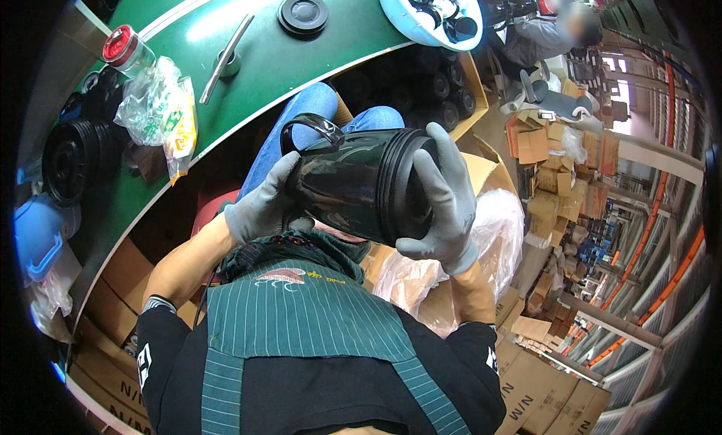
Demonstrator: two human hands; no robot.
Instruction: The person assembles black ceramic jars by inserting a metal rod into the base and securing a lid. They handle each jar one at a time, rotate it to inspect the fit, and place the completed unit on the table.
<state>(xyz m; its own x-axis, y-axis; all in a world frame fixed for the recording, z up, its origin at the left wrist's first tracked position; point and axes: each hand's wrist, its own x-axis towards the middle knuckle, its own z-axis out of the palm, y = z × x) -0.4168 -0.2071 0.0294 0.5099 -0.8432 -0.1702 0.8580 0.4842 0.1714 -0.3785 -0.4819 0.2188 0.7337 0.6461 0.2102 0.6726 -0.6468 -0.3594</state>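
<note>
A glossy black jug (pixel 342 181) with a curved handle lies on its side in the air above my lap. Its ribbed black lid (pixel 400 185) points right, and the handle (pixel 310 127) sticks up on the far side. My left hand (pixel 265 198), in a grey glove, is closed around the base end. At the other end, my gloved right hand (pixel 444 198) grips the lid, its fingers spread over the rim and the end face, the thumb along the near edge.
On the green table (pixel 263 66) are stacked black discs (pixel 302 15), a metal bar (pixel 227 59), a red-lidded jar (pixel 126 50), and plastic bags (pixel 162 108). A light-blue basin (pixel 429 33) holds small parts. Below, a carton (pixel 470 89) contains black round-ended items. Another person (pixel 553 40) is at the far right.
</note>
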